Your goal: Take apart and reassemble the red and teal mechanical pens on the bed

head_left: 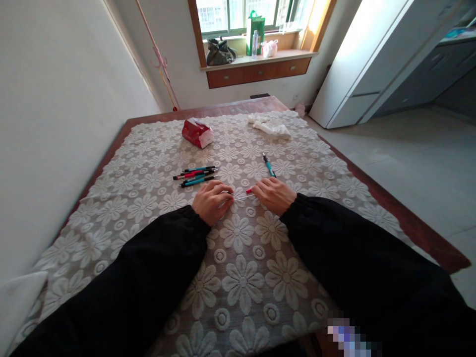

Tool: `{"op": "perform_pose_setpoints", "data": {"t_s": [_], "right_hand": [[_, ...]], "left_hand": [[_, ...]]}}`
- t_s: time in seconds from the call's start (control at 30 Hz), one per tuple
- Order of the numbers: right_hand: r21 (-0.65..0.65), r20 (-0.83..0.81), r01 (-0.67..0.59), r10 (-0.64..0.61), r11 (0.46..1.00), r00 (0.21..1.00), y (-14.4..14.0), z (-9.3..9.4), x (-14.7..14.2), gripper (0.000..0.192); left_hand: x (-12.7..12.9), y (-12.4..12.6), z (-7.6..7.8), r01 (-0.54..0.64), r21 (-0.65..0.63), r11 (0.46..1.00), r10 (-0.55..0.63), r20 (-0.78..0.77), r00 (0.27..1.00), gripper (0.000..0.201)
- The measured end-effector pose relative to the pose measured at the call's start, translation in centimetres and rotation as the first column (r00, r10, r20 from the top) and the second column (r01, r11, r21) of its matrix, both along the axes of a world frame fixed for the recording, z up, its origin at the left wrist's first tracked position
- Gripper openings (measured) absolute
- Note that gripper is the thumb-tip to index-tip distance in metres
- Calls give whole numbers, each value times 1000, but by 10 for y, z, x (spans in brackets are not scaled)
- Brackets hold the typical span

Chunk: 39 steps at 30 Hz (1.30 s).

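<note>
In the middle of the table my left hand (211,201) is closed, thumb and fingers pinching a small dark pen part (230,193). A thin whitish pen refill (243,196) spans the gap between my two hands. My right hand (274,195) is closed around a red pen barrel (249,190), with only its end showing; the fingers hide the rest. Just beyond the right hand lies a teal and black pen (269,164). Several teal, red and black pens (197,174) lie in a loose pile beyond my left hand.
A patterned lace cloth (238,233) covers the wooden table. Farther back are a red tissue pack (197,133) and a crumpled white plastic bag (273,128). A white wall (67,99) borders the left side, and a white fridge (357,64) stands at the back right.
</note>
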State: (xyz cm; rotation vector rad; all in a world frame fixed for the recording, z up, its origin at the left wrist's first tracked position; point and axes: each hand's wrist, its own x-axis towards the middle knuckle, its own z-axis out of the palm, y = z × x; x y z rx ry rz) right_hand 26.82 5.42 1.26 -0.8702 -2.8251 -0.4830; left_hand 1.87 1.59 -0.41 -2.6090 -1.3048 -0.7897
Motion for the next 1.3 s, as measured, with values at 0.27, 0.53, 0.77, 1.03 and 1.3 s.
{"op": "perform_pose_setpoints", "data": {"t_s": [0.27, 0.53, 0.77, 1.03, 1.3], "right_hand": [[-63, -60, -64, 60, 996, 996, 5, -4, 4, 21], [-130, -123, -121, 105, 984, 987, 13, -11, 9, 14], [-127, -192, -190, 164, 973, 968, 18, -16, 14, 19], [-106, -234, -247, 217, 963, 948, 21, -19, 15, 20], [-77, -215, -312, 290, 947, 933, 22, -16, 17, 22]], "left_hand": [[1, 0, 3, 0, -26, 1000, 0, 3, 1000, 12], [0, 0, 0, 3, -17, 1000, -2, 24, 1000, 12], [0, 0, 1, -7, -24, 1000, 7, 6, 1000, 11], [1, 0, 1, -9, -47, 999, 10, 13, 1000, 12], [0, 0, 0, 9, -37, 999, -8, 31, 999, 12]]}}
